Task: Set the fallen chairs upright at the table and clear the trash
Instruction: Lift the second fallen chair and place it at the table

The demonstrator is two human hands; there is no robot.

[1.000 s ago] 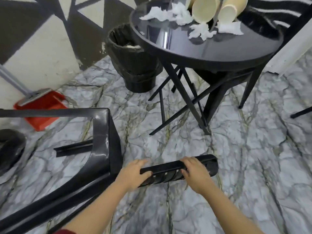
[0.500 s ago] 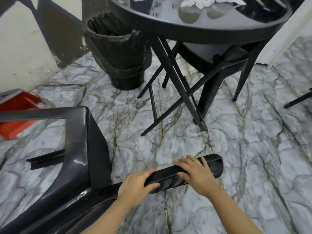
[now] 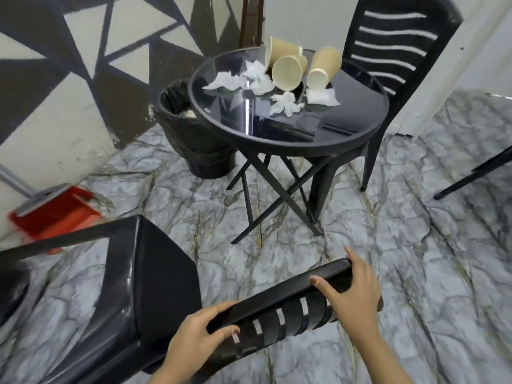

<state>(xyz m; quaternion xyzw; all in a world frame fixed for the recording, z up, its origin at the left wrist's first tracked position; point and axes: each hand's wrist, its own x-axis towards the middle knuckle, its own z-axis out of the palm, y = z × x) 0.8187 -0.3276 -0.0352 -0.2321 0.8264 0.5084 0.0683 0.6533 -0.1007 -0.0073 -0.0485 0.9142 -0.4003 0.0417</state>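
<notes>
A black plastic chair (image 3: 155,286) is tilted part-way off the marble floor, its slatted backrest toward me. My left hand (image 3: 199,336) grips the backrest's top rail near its left end. My right hand (image 3: 352,297) holds the rail's right end, fingers wrapped over it. Beyond stands the round black glass-topped table (image 3: 346,126). On it lie three tipped tan paper cups (image 3: 288,72) and several crumpled white napkins (image 3: 285,103). A second black chair (image 3: 393,51) stands upright behind the table on the right.
A black lined trash bin (image 3: 194,139) stands left of the table against the patterned wall. A red dustpan (image 3: 55,214) with a grey handle lies by the wall at left. Another black leg (image 3: 476,173) enters at the right edge.
The chair's backrest has risen off the floor in both hands and the seat has tipped up. My view has lifted, so the tabletop with cups and napkins shows again.
</notes>
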